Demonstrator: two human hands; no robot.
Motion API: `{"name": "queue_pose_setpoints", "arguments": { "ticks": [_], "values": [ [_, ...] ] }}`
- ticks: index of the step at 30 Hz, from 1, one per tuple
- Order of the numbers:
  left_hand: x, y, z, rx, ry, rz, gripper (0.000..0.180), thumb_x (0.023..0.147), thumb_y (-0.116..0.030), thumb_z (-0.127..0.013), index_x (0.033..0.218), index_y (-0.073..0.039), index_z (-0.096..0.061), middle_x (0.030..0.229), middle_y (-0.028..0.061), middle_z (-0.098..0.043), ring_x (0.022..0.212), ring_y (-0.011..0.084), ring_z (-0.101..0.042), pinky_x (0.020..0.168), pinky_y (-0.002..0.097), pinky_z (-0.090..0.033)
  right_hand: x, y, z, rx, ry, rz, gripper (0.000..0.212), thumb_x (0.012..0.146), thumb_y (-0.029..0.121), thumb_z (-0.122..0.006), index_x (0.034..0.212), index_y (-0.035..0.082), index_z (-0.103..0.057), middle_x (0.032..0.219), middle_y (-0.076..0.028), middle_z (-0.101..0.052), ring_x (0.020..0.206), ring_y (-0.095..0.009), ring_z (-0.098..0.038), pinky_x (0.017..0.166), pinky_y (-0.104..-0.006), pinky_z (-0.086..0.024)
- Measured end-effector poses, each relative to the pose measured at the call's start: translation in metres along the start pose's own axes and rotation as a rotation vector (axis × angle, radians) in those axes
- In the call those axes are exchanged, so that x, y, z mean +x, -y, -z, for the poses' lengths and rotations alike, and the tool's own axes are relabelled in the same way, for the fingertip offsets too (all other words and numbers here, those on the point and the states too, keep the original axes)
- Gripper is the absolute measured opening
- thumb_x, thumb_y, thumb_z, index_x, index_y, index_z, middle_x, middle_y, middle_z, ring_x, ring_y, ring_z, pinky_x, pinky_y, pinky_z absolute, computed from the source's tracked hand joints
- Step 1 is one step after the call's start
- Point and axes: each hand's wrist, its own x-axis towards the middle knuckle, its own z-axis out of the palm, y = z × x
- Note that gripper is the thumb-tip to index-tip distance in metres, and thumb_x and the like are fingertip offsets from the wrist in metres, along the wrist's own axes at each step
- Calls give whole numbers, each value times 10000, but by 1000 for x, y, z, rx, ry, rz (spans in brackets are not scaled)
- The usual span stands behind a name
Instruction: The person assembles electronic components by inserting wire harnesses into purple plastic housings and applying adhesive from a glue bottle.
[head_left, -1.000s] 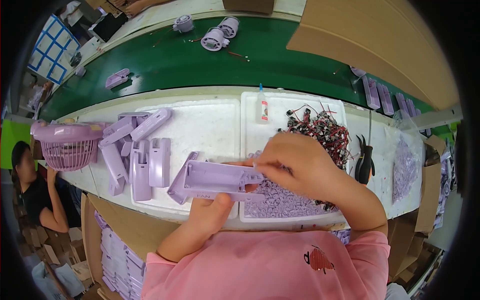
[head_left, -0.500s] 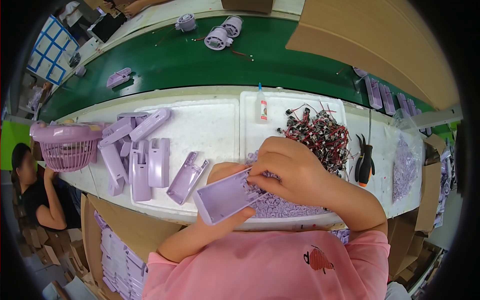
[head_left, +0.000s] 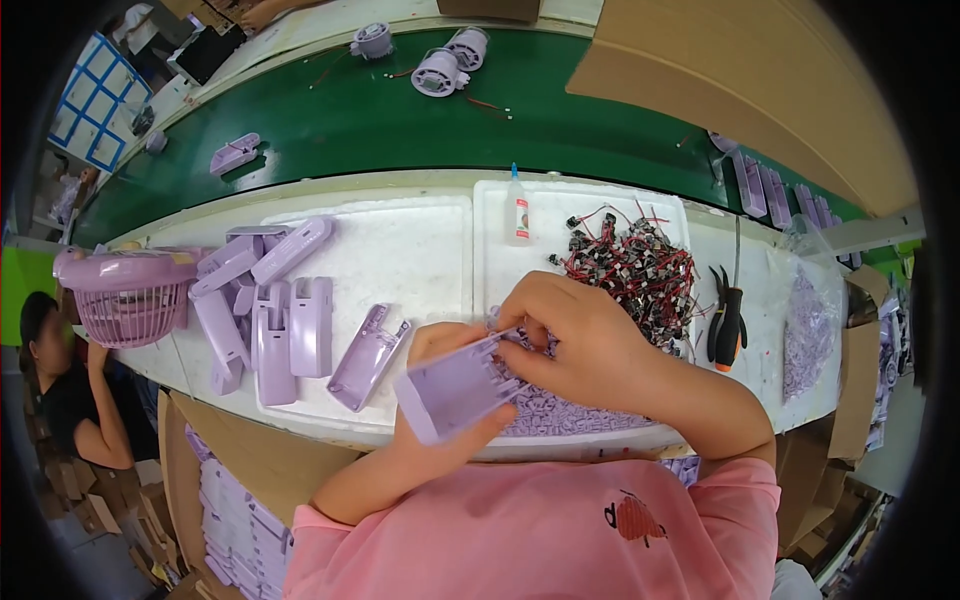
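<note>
My left hand [head_left: 468, 440] grips a lilac plastic housing shell [head_left: 450, 392], its hollow side up and tilted, thumb along the near edge and fingers behind the far edge. Bent over the shell's right end, my right hand [head_left: 565, 325] is closed in a pinch at the small posts there; whatever it pinches is hidden by the fingers. Beneath both hands lies a heap of small lilac plastic parts [head_left: 570, 415] on a white foam tray [head_left: 440, 260]. Left of the held shell rests another open shell [head_left: 365, 360].
Stacked lilac housings [head_left: 272, 345] and a pink basket [head_left: 125, 300] stand left. Behind my right hand are wired connectors [head_left: 635, 265] and a small bottle [head_left: 518, 220]; pliers [head_left: 720, 310] and a screwdriver [head_left: 733, 325] lie right. Cardboard [head_left: 740, 90] overhangs the green belt [head_left: 330, 130].
The held shell has tipped slightly in my left hand, its near end lower. My right hand has shifted a little left, still pinching at the shell's end.
</note>
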Motion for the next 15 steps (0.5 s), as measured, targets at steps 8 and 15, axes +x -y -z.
{"name": "queue_pose_setpoints", "arguments": {
  "ticks": [8, 15],
  "values": [
    [3, 0, 11, -360, -208, 276, 441, 880, -148, -560, 1249, 6, -374, 1058, 131, -586, 857, 198, -616, 593, 289, -510, 31, -14, 11, -384, 155, -86, 92, 791, 117, -574, 832, 37, -586, 710, -114, -591, 650, -283, -605, 568, -378, -466],
    [7, -9, 19, -426, -136, 310, 613, 889, -357, -547, 1325, 14, -326, 1046, 112, -578, 810, 192, -624, 500, 268, -490, 63, -71, 20, -945, 176, 294, 109, 706, 79, -575, 815, 78, -581, 704, -94, -552, 720, -279, -574, 658, -405, -454]
  ]
}}
